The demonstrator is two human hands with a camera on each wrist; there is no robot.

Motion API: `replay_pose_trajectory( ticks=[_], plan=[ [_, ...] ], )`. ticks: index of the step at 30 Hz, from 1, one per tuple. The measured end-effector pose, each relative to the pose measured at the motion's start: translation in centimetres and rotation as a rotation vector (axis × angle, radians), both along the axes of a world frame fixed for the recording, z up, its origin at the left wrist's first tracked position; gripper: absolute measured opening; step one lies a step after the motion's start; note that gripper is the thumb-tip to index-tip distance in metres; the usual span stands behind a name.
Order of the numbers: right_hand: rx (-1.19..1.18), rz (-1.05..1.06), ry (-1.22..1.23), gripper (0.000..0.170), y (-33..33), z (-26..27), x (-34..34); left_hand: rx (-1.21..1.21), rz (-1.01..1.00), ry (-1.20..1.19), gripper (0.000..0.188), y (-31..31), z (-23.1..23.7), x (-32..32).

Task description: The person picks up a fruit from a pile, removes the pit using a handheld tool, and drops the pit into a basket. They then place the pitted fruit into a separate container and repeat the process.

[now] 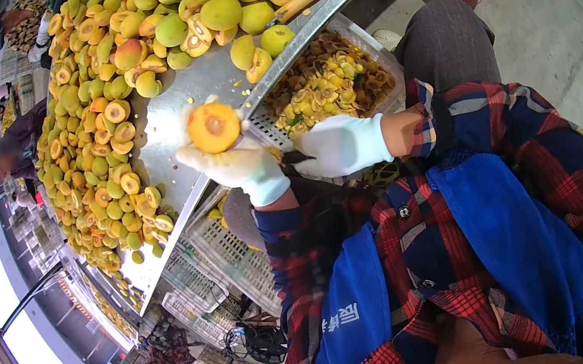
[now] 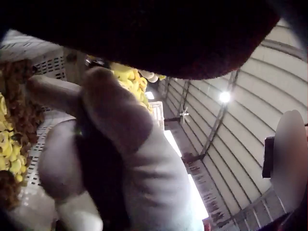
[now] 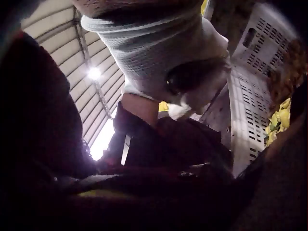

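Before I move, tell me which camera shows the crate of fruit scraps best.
The head view: it looks down into the crate, showing the brown and yellow scraps inside. The left wrist view has only part, cut off at the left edge; the right wrist view shows slotted walls but few scraps.

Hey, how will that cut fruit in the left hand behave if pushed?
The cut fruit would probably roll on edge, given its round outline. Its exposed flesh may be slippery. It's likely firm, since its rim looks unsquashed in the left hand.
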State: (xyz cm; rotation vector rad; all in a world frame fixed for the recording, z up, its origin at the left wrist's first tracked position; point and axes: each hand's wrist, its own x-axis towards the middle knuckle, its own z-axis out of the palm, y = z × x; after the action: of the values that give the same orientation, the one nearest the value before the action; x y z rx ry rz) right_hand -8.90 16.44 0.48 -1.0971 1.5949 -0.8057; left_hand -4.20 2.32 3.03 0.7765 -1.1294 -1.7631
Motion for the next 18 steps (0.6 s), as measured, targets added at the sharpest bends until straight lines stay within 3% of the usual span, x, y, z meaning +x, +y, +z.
replay_pose_trajectory(
  ticks=[1,4,5,7,10,12,13,15,16,18],
  plan=[
    [0.001,0.099,0.165,0.040,0.3,0.4,0.0,-0.004,-0.044,-0.010,0.063,0.4,-0.3,-0.3],
    [0.045,0.053,0.177,0.039,0.4,-0.2,-0.2,-0.050,-0.084,-0.045,0.066,0.8,-0.6,-0.5],
    [0.012,0.020,0.329,0.039,0.0,-0.1,-0.5,-0.056,-0.082,-0.037,0.066,0.1,-0.7,-0.2],
    [0.032,-0.035,0.366,0.038,0.1,0.8,-1.9,0.160,-0.286,0.144,0.069,-1.8,-0.9,1.1],
    [0.032,-0.143,0.370,0.041,-0.3,0.4,-3.4,0.359,-0.270,0.141,0.072,-2.6,-0.9,1.8],
    [0.174,-0.240,-0.798,0.045,0.4,0.8,-3.5,0.370,-0.236,0.136,0.073,-2.2,-0.4,1.8],
    [0.174,-0.236,-0.795,0.045,0.3,0.7,-3.4,0.381,-0.204,0.131,0.074,-2.0,-0.1,1.7],
    [0.121,-0.197,-1.316,0.049,0.2,0.0,-2.9,0.308,-0.267,0.143,0.073,-2.5,-0.8,2.1],
    [0.122,-0.198,-1.317,0.049,0.1,-0.3,-2.7,0.236,-0.332,0.151,0.073,-2.6,-0.9,2.1],
    [0.078,-0.116,-1.618,0.051,-0.2,-0.5,-2.2,0.192,-0.284,0.117,0.072,-2.2,-1.0,2.1]
  ],
)
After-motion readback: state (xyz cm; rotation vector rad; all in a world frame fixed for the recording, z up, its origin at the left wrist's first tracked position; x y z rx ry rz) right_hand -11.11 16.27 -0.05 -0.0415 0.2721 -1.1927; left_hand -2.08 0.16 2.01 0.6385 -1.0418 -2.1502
